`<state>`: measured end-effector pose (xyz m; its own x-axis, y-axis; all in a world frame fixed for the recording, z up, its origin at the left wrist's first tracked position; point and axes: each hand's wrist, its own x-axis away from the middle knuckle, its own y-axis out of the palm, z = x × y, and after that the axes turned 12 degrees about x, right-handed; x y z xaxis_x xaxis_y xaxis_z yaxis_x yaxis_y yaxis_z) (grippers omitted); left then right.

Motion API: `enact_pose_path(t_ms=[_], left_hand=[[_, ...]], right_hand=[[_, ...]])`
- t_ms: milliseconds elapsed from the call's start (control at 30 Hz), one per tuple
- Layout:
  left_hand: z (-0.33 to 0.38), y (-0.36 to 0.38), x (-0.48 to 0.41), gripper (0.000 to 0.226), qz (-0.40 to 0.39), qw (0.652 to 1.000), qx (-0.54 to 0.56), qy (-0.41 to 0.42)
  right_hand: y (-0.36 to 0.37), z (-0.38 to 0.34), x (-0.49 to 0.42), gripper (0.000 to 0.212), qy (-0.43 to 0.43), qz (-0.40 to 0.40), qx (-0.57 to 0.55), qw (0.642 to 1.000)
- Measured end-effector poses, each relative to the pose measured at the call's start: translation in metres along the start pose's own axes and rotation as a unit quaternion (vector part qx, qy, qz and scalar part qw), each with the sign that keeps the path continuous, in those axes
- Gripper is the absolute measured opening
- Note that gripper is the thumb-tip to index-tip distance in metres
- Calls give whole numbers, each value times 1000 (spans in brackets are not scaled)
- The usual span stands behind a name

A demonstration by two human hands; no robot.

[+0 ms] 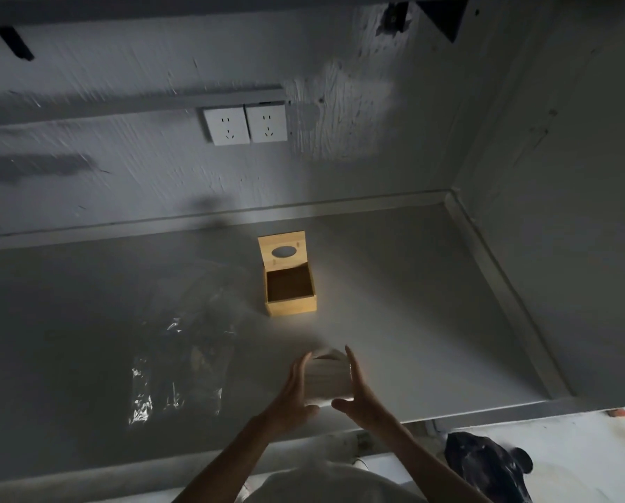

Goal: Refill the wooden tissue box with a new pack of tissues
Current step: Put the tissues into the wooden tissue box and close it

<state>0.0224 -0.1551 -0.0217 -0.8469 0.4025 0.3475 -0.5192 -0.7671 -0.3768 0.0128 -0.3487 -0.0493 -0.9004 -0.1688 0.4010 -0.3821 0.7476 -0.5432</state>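
Note:
The wooden tissue box stands on the grey counter, its hinged lid with an oval slot tipped up and back. The inside looks dark and empty. Nearer to me, a pale stack of tissues is pressed between my two palms. My left hand holds its left side with the thumb under the near edge. My right hand holds its right side, fingers pointing towards the box. The stack hovers a short way in front of the box.
A crumpled clear plastic wrapper lies on the counter to the left of my hands. Two white wall sockets sit on the back wall. A side wall closes the right. A dark bag lies on the floor below right.

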Motion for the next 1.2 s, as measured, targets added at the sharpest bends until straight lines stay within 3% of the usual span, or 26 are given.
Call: enact_pose_path(t_ms=[100,233,400,533,700,767,933,1100,1200], left_hand=[[-2,11,-3,104,36,999,19,23],[-5,7,-11,112,41,999,19,-5],[-10,11,-12,84,30,999,-21,-14],[-19,11,-11,83,47,998,15,-26],[-18,11,-8,111,34,994,89,-48],[-14,14,-9,115,41,993,102,-49],[-14,12,-7,106,29,988,137,-62],[0,-8,-16,76,10,965,239,-109],[26,-10,-32,51,18,944,289,-156]], right_hand=[[8,3,-1,115,-19,27,5,999],[9,5,-1,94,-12,57,43,997],[9,7,-3,81,-32,46,61,997],[6,10,-6,75,-32,39,52,997],[7,8,-8,115,-42,10,13,999],[11,7,-9,122,-41,15,11,999],[10,9,-5,104,-22,-4,-14,1000],[-30,18,-5,95,33,-40,-64,997],[-64,5,-3,54,72,-25,-87,993]])
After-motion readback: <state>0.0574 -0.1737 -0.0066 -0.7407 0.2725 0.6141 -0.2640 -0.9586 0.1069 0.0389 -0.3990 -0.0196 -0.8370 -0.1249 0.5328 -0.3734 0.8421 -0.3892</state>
